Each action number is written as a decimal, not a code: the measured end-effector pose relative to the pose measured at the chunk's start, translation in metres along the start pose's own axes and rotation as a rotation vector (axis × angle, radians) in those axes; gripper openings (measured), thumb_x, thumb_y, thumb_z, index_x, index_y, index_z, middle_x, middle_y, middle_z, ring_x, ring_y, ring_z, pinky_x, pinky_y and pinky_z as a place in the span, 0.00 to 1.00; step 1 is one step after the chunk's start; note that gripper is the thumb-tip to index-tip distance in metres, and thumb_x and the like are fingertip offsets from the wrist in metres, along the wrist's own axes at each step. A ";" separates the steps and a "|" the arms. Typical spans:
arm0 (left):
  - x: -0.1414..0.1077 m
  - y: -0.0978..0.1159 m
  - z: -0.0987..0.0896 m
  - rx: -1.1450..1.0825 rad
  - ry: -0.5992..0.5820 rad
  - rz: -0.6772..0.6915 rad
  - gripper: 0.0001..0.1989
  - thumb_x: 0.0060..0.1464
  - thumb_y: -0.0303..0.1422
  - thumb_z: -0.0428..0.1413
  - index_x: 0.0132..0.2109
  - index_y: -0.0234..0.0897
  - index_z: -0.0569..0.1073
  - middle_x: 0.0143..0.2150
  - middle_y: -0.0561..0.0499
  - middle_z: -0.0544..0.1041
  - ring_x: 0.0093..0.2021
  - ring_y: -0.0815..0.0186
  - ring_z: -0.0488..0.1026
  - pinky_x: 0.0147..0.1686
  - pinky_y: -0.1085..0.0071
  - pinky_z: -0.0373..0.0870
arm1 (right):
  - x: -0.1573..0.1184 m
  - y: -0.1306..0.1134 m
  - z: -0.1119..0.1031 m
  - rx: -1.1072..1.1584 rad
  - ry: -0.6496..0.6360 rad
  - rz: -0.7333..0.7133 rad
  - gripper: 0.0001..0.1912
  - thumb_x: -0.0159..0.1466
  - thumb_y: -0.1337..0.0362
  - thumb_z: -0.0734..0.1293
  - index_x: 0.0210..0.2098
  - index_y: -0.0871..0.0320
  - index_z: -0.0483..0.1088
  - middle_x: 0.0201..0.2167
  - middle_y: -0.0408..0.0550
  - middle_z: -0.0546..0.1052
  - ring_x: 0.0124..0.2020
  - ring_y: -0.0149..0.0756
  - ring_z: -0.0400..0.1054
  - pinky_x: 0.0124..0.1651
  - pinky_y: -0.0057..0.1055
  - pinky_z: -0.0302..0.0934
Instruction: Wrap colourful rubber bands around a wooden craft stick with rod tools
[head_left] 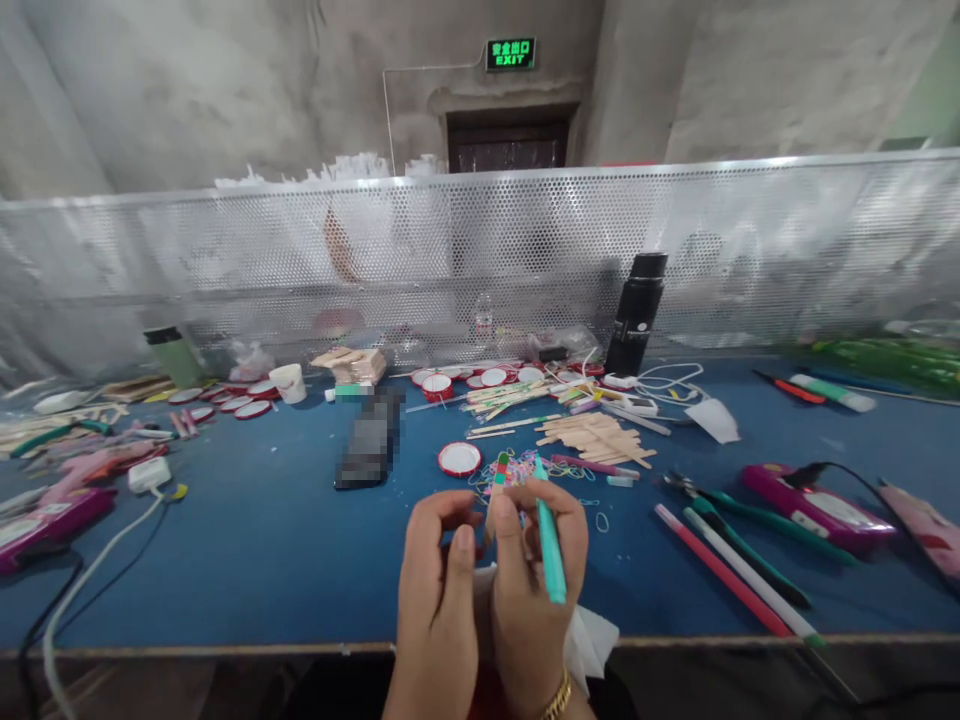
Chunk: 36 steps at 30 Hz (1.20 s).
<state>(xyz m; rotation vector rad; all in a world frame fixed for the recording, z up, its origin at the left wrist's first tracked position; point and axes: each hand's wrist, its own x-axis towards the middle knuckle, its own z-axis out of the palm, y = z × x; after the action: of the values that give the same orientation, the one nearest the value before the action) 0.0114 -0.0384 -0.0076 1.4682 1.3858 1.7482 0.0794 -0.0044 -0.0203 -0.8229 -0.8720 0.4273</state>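
My right hand point(538, 565) is closed around a teal marker point(552, 555), which slants between thumb and fingers. Under that thumb stands a wooden craft stick point(500, 478) with red and green bands at its upper end. Close beside it, my left hand point(439, 575) has curled fingers with the thumb up; its fingertips lie by the stick's lower part, and what they grip is hidden. White paper point(596, 640) shows below the right hand. Just beyond the hands lies a pile of small coloured rubber bands point(525, 465).
Bare craft sticks point(596, 438) lie behind the bands, near a red-rimmed white disc point(459, 459). A phone point(370, 440) rests to the left. Green-handled pliers point(750, 540), a red pen point(720, 570) and a purple device point(817, 507) are right. A black flask point(636, 315) stands by the mesh divider point(420, 260).
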 end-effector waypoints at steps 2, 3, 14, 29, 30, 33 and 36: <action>0.002 0.007 0.000 -0.036 0.057 0.037 0.19 0.69 0.49 0.56 0.52 0.41 0.79 0.54 0.44 0.80 0.54 0.58 0.77 0.52 0.67 0.73 | 0.001 0.002 0.002 0.007 -0.005 -0.028 0.10 0.69 0.58 0.71 0.46 0.54 0.70 0.35 0.42 0.77 0.35 0.33 0.73 0.43 0.35 0.71; 0.004 0.012 0.000 -0.066 0.087 0.068 0.17 0.69 0.48 0.56 0.52 0.42 0.80 0.55 0.45 0.79 0.55 0.59 0.76 0.54 0.68 0.73 | 0.001 0.002 0.002 0.009 -0.009 -0.041 0.09 0.70 0.58 0.70 0.46 0.54 0.70 0.34 0.41 0.76 0.35 0.34 0.73 0.44 0.36 0.71; 0.031 -0.009 0.028 -0.520 0.257 -0.108 0.19 0.57 0.51 0.68 0.40 0.39 0.79 0.30 0.55 0.73 0.29 0.72 0.66 0.29 0.80 0.68 | 0.005 -0.007 0.009 0.011 0.004 0.036 0.11 0.71 0.55 0.69 0.47 0.54 0.70 0.36 0.43 0.76 0.36 0.34 0.74 0.42 0.36 0.70; 0.030 0.011 0.028 -0.187 -0.147 -0.153 0.27 0.63 0.56 0.58 0.30 0.37 0.79 0.26 0.49 0.75 0.27 0.63 0.70 0.29 0.70 0.75 | 0.016 -0.007 0.010 -0.033 -0.019 0.196 0.14 0.69 0.50 0.70 0.45 0.53 0.72 0.35 0.43 0.79 0.33 0.33 0.76 0.36 0.30 0.71; 0.030 0.011 0.029 -0.179 -0.149 -0.143 0.26 0.64 0.56 0.57 0.31 0.38 0.80 0.26 0.48 0.76 0.27 0.63 0.72 0.30 0.69 0.76 | 0.016 -0.006 0.009 -0.042 -0.016 0.199 0.14 0.69 0.50 0.70 0.45 0.53 0.72 0.35 0.43 0.79 0.33 0.33 0.76 0.36 0.30 0.71; 0.028 0.009 0.028 -0.148 -0.167 -0.118 0.25 0.65 0.53 0.57 0.32 0.39 0.82 0.28 0.47 0.79 0.29 0.61 0.74 0.32 0.68 0.76 | 0.015 -0.004 0.006 -0.057 0.002 0.220 0.16 0.68 0.49 0.71 0.47 0.53 0.71 0.38 0.44 0.79 0.36 0.35 0.77 0.39 0.33 0.72; 0.025 0.006 0.025 -0.122 -0.206 -0.113 0.22 0.66 0.50 0.56 0.34 0.38 0.83 0.30 0.47 0.80 0.31 0.61 0.75 0.34 0.68 0.76 | 0.013 -0.003 0.003 -0.028 -0.001 0.235 0.17 0.67 0.50 0.71 0.48 0.53 0.71 0.39 0.45 0.80 0.37 0.36 0.77 0.41 0.34 0.73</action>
<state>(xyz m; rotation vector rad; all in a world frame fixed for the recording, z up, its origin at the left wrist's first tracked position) 0.0277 -0.0104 0.0066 1.4304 1.2107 1.5364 0.0846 0.0031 -0.0098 -0.9554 -0.7861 0.6224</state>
